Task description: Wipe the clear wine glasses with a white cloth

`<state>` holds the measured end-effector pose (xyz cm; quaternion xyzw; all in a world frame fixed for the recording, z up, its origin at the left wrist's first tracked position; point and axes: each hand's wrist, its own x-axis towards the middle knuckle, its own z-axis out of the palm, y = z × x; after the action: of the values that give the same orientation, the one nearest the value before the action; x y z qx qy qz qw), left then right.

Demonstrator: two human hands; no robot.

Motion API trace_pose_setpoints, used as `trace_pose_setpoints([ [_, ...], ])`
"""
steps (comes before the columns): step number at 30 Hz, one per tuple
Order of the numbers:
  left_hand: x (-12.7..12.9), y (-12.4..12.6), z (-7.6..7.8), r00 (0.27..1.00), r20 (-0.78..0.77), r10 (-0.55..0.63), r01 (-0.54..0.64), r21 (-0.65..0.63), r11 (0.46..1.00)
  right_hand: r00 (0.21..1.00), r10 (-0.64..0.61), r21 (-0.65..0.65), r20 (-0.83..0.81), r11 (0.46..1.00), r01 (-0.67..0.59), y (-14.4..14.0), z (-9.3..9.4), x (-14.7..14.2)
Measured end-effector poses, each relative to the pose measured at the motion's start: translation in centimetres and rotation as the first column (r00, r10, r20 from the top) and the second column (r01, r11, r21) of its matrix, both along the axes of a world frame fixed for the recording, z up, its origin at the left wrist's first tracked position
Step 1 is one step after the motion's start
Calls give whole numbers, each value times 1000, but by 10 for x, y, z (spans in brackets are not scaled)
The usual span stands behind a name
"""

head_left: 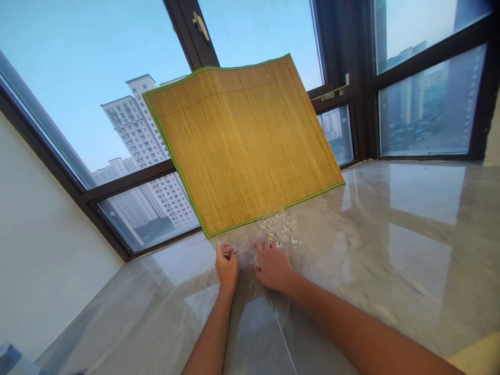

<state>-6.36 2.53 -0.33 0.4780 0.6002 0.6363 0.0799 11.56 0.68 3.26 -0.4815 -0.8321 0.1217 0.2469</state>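
Left hand (226,266) pinched on a small glass (227,249) | right hand (272,265) flat, fingers spread, holding nothing; glasses (279,228) by the mat (242,146), counter (390,234) back edge | fragile, slippery; grip by stems

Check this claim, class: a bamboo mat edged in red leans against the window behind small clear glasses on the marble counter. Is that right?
Not quite. The head view shows the bamboo mat edged in green, not red. The rest holds: it leans against the window behind the small clear glasses on the marble counter.

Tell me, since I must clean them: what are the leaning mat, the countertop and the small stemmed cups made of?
Mat: seemingly bamboo slats, matte, green cloth edging. Countertop: polished grey veined stone, probably marble; it mirrors the windows. Cups: clear glass, see-through with glints.
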Motion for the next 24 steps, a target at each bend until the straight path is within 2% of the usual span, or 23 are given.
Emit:
trace_pose_setpoints([
  [3,-2,0,0,998,58,29,-26,-51,998,999,43,40,8,998,-44,4,-1,-3],
  [7,2,-7,4,994,-65,86,-90,-69,994,974,136,118,-178,986,-116,9,-3,-10],
  [11,13,-14,10,976,-208,-60,40,-99,994,907,335,257,-253,928,-271,6,0,-12],
  [13,17,-15,13,943,-308,-125,91,-120,989,887,388,299,-249,902,-311,3,2,-11],
  [15,19,-16,14,899,-413,-148,101,-134,986,888,379,309,-261,904,-295,2,4,-10],
  [18,19,-15,14,848,-514,-130,81,-116,990,915,283,293,-287,935,-198,3,8,-8],
  [24,15,-15,11,852,-518,-74,63,-39,997,943,101,288,-316,958,-6,8,15,-1],
])
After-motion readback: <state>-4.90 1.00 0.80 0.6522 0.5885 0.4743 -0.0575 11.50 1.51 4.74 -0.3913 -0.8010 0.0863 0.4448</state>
